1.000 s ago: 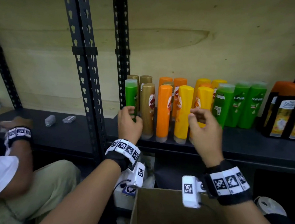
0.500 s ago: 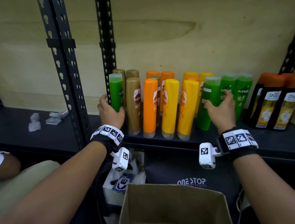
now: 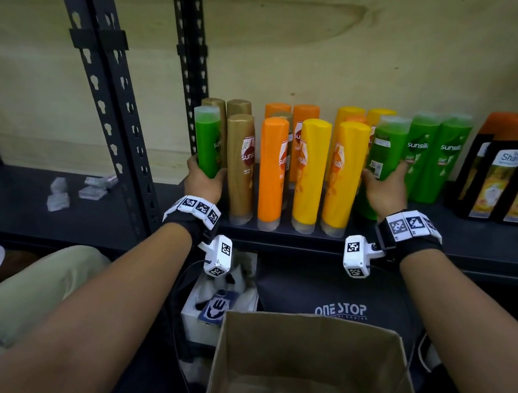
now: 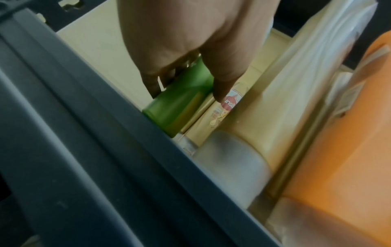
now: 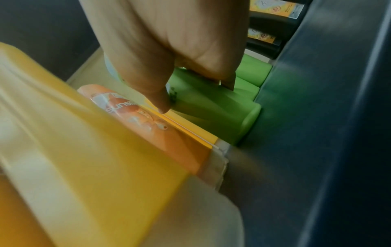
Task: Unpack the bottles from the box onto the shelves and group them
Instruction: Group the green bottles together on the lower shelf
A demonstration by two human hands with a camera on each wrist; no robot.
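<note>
On the black shelf [image 3: 480,248] stands a row of bottles: brown, orange, yellow and green. My left hand [image 3: 204,179] grips a green bottle [image 3: 206,144] at the row's left end, beside a brown bottle [image 3: 241,167]; the left wrist view shows the fingers curled round this green bottle [image 4: 180,107]. My right hand [image 3: 383,190] grips another green bottle [image 3: 385,153], just right of a yellow bottle [image 3: 344,175] and left of two more green bottles [image 3: 434,157]. In the right wrist view that hand [image 5: 169,70] wraps the green bottle [image 5: 211,107]. The cardboard box [image 3: 309,367] sits open below.
Black-and-orange bottles [image 3: 507,172] stand at the shelf's right end. A black perforated upright [image 3: 110,101] rises left of my left hand. Small clear packets [image 3: 66,190] lie on the left shelf. A dark bag [image 3: 336,298] sits under the shelf; another person's knee [image 3: 33,287] is at left.
My right hand has left the yellow bottles, moved right and closed round the green bottle. My left hand has stayed on the left green bottle. The other person's arm has left the view.
</note>
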